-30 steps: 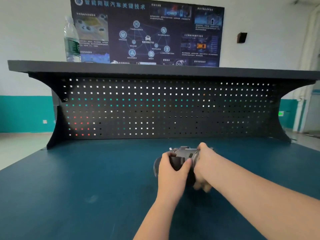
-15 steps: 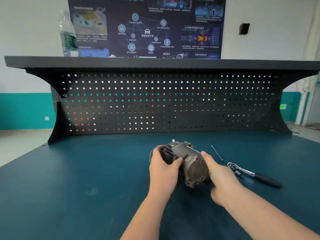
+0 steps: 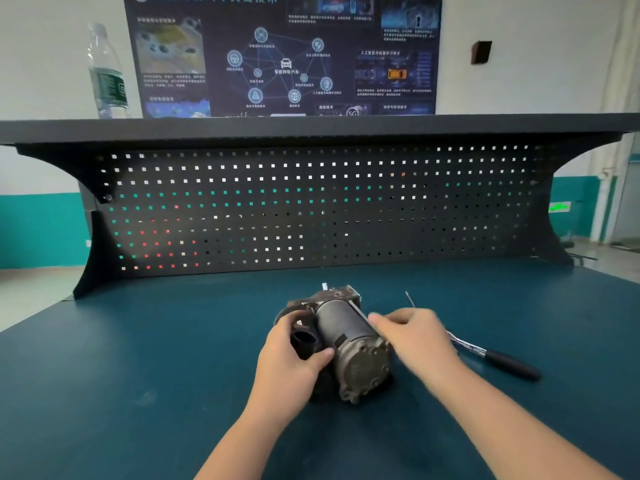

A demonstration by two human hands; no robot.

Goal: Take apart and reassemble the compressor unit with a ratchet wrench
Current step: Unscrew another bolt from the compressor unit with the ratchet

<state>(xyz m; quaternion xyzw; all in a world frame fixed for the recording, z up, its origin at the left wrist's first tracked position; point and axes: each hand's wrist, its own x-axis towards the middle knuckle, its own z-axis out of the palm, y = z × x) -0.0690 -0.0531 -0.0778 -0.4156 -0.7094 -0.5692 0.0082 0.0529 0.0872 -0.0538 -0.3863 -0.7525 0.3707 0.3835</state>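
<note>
Lying on its side near the middle of the blue counter point(image 3: 138, 341), the compressor unit point(image 3: 346, 344), round end cap turned toward the near edge. Gripping the unit's left flank, the left hand point(image 3: 287, 358), fingers curled over the black port and thumb pressed near the end cap. Reaching in from the right, the right hand point(image 3: 415, 337), fingertips drawn together at a long thin bolt point(image 3: 362, 315) running along the top of the cylinder; blurred, so pinching or merely touching cannot be told. Lying just behind that hand toward the right edge, partly hidden by it, the ratchet wrench point(image 3: 502, 362), black handle pointing right. Resting farther back, apart from the unit, a second thin rod point(image 3: 410, 298). Standing at the far edge, a perforated back panel point(image 3: 311, 209) under a shelf carrying a water bottle point(image 3: 107, 77).
</note>
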